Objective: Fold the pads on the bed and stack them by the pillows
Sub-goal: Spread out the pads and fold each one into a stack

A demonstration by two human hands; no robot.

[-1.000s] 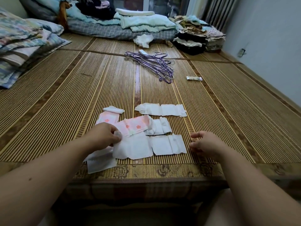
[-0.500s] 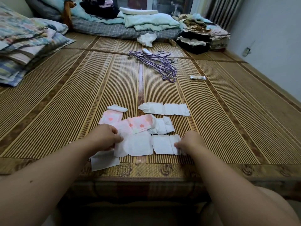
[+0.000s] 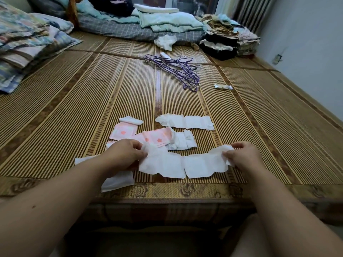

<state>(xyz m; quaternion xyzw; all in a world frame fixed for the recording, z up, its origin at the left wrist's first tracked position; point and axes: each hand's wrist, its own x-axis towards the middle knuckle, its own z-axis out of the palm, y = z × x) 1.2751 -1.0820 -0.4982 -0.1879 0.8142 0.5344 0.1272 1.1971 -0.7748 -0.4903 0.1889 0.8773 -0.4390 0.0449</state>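
Note:
A long white pad (image 3: 182,164) is stretched out near the front edge of the bamboo mat. My left hand (image 3: 124,154) pinches its left end and my right hand (image 3: 241,156) pinches its right end. Behind it lie a pink star-printed pad (image 3: 157,139), a pink folded pad (image 3: 123,131), a small white folded piece (image 3: 130,120), a crumpled white pad (image 3: 182,141) and a long white pad (image 3: 185,121). Another white pad (image 3: 117,182) lies partly under my left forearm. The pillows (image 3: 27,45) are stacked at the far left.
Purple wire hangers (image 3: 178,70) lie mid-mat, with a small silver wrapper (image 3: 223,87) to their right. Folded bedding (image 3: 163,21) and clothes piles (image 3: 228,41) line the far end. The wall (image 3: 311,52) runs along the right. The bed's front edge (image 3: 167,191) is just below my hands.
My right hand moved in from the right and took the pad's right end. Both hands have pulled the white pad out straight and lifted it slightly.

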